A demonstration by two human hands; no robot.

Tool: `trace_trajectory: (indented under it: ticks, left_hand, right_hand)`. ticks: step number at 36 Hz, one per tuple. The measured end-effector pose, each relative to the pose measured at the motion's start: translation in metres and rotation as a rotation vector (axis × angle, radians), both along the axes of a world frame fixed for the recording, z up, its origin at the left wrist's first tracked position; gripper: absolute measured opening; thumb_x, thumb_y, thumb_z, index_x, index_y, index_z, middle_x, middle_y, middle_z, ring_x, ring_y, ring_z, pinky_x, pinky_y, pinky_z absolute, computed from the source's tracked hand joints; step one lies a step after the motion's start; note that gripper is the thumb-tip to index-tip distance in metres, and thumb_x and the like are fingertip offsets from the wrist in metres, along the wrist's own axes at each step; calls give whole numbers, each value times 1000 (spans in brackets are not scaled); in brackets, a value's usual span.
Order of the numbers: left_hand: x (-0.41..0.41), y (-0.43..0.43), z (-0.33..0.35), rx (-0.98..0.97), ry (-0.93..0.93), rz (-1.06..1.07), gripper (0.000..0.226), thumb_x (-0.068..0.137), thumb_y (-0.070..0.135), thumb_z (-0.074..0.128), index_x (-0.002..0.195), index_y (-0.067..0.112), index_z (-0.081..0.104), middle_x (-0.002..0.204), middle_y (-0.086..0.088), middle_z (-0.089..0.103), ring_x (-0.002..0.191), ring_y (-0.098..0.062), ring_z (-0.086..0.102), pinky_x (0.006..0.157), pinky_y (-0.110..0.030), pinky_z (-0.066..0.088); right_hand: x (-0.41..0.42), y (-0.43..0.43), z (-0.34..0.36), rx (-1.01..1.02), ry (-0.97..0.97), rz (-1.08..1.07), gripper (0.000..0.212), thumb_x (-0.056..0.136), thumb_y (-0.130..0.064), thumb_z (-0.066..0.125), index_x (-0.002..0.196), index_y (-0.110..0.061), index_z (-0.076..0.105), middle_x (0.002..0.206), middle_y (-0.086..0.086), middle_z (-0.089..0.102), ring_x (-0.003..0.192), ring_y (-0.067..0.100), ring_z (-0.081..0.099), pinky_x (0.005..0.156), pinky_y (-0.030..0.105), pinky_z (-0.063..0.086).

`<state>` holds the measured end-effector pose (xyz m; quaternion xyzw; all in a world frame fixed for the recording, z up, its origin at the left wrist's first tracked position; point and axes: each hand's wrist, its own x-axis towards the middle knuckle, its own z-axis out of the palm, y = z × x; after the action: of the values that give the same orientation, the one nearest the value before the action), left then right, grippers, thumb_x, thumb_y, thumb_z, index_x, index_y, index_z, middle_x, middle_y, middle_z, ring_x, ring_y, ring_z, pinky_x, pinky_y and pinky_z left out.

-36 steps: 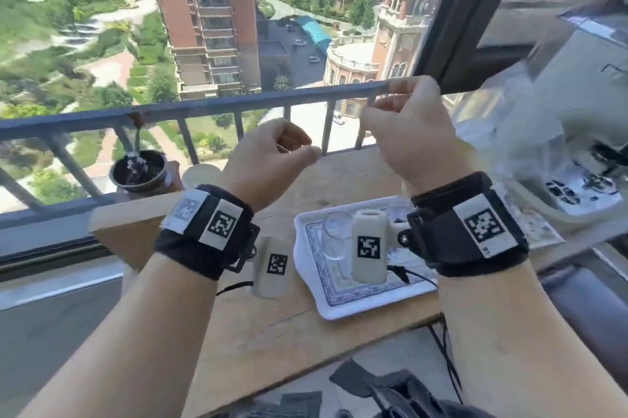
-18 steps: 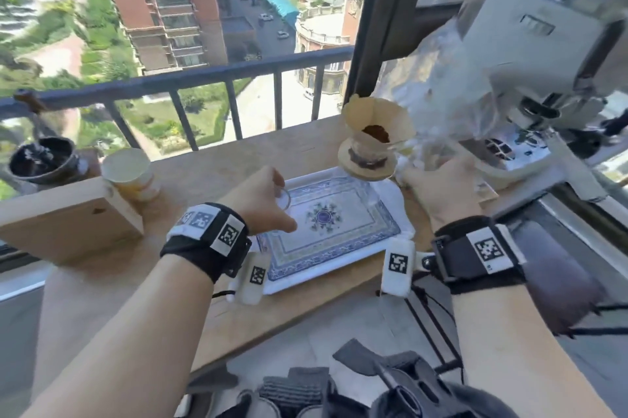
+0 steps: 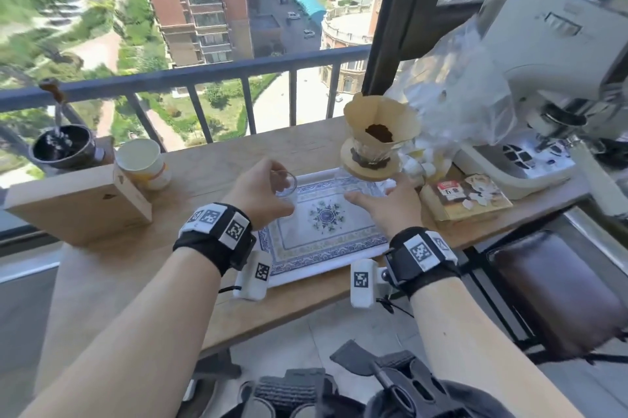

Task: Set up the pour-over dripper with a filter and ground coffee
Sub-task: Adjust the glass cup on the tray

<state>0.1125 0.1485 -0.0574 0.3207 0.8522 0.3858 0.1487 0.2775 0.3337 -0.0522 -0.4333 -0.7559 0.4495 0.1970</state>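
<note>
Small clear glass cup (image 3: 284,187) gripped by left hand (image 3: 260,192) on blue-patterned white tray (image 3: 326,237), right hand (image 3: 387,201) spread open beside clear glass dripper (image 3: 370,154), brown paper filter (image 3: 380,118) with ground coffee (image 3: 379,131), wooden counter (image 3: 210,176)

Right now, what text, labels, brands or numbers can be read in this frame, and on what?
"万" (uncertain) with a blurred second character: red-and-white label on the flat packet right of the tray.
Wristband and white tag squares: coded black-and-white markers, no words.
Coffee machine: no readable brand.
Paper cup: no legible print.
</note>
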Motion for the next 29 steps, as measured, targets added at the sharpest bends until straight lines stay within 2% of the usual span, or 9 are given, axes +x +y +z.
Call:
trace_trajectory:
  ticks: [5,10,18,21,24,27,29]
  left_hand:
    - [-2,0,-2,9,-18,17,55,71,17,88,114,31,55,103,18,68,93,7,63,69,-7,45]
    - [-12,-3,6,22,-4,38,55,72,15,88,115,29,56,102,16,68,94,4,64,71,-10,48]
    - [-20,-7,17,40,-9,68,52,73,14,86,112,31,55,103,15,69,95,2,66,69,-9,47]
    - [-20,-9,19,27,-12,70,55,73,14,87,115,29,55,106,13,68,97,-2,67,80,-19,57]
    - [-17,-10,24,13,-10,69,69,70,23,93,126,26,54,112,12,65,103,-7,65,93,-29,58]
    - [-14,-11,33,23,14,84,86,63,42,95,135,26,51,124,9,60,113,-10,59,97,-29,50]
    - [-10,-14,42,63,78,114,89,61,54,92,135,28,51,127,8,56,114,-11,55,98,-30,47]
  right_hand:
    - [-7,1,-6,-10,-28,-18,100,55,-60,91,138,-23,51,139,6,60,130,28,55,110,49,46]
    - [-20,1,-4,8,-32,14,92,58,-63,89,132,-26,48,129,4,60,124,30,56,108,49,47]
    - [-34,3,3,4,-13,71,93,66,-56,89,140,-23,43,138,7,57,130,31,53,110,50,45]
    - [-37,2,5,8,-15,91,91,69,-52,89,141,-21,43,140,9,57,129,30,55,110,49,45]
    - [-38,0,8,9,-18,108,88,73,-47,88,143,-19,44,142,10,57,132,29,54,111,49,44]
    - [-39,-3,12,6,-16,116,89,73,-45,88,144,-17,43,144,10,57,133,29,53,112,49,43]
    - [-40,-8,15,-11,-21,124,92,72,-46,88,146,-15,42,145,10,55,134,30,52,113,49,43]
